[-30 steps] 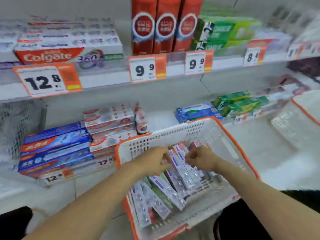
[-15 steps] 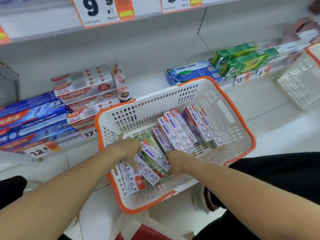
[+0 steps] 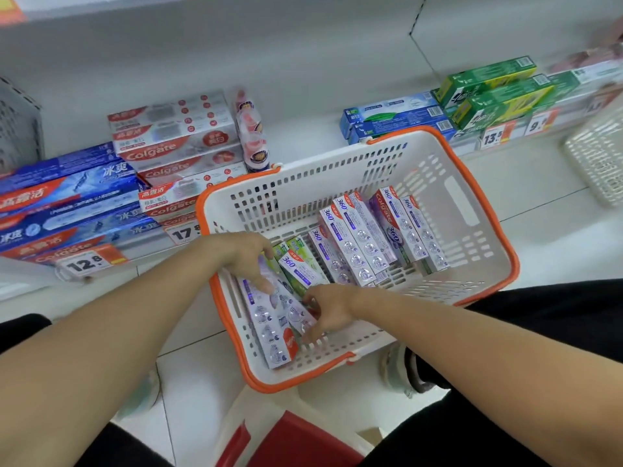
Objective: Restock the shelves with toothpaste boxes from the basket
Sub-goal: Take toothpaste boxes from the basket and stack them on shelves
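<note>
cardboard stock fills the lower shelf (image 3: 303, 143) at left, blue and red-white cartons stacked flat. beside it the white basket (image 3: 478, 264) with orange rim holds the purple toothpaste boxes (image 3: 357, 241), some leaning, some flat. the left hand (image 3: 242, 257) rests loose fingers on a flat box (image 3: 269, 318); the right hand (image 3: 323, 308) curls onto its neighbour's lower end. such boxes look light, stiff, glossy, likely slippery; pinch across the long sides.
</note>
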`<state>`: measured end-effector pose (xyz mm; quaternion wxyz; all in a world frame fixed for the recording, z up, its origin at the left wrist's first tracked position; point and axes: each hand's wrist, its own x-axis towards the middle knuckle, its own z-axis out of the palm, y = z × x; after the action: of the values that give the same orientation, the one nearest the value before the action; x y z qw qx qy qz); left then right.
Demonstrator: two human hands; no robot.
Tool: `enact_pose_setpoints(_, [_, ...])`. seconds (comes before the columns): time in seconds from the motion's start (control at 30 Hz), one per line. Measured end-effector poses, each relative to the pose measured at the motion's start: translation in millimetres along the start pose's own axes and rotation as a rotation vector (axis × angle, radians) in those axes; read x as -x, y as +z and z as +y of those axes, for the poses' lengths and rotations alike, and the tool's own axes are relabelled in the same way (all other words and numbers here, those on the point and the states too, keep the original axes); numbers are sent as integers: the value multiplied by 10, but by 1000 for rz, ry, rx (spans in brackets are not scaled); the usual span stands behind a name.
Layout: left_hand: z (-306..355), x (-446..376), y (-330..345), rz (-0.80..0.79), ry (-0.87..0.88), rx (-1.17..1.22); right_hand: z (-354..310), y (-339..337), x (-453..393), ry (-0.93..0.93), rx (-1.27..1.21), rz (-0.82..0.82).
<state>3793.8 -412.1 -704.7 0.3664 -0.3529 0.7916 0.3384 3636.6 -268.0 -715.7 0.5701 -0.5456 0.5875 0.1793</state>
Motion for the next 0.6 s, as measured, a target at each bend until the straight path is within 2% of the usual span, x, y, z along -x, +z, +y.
enact_pose_setpoints(0.1, [16,73,-96,43,57,130,24,103,-48,-7,-15,38])
enact_pose_setpoints(0.27, [9,186,-115,90,36,206,68,218,-60,-24,13,118])
enact_pose_setpoints(0.4, [-95,287,-138,121,24,269,101,-113,140,8,-134,126])
enact_pose_setpoints(0.6, [-108,438,-210,262,66,533,223,-776,514,34,-384,290])
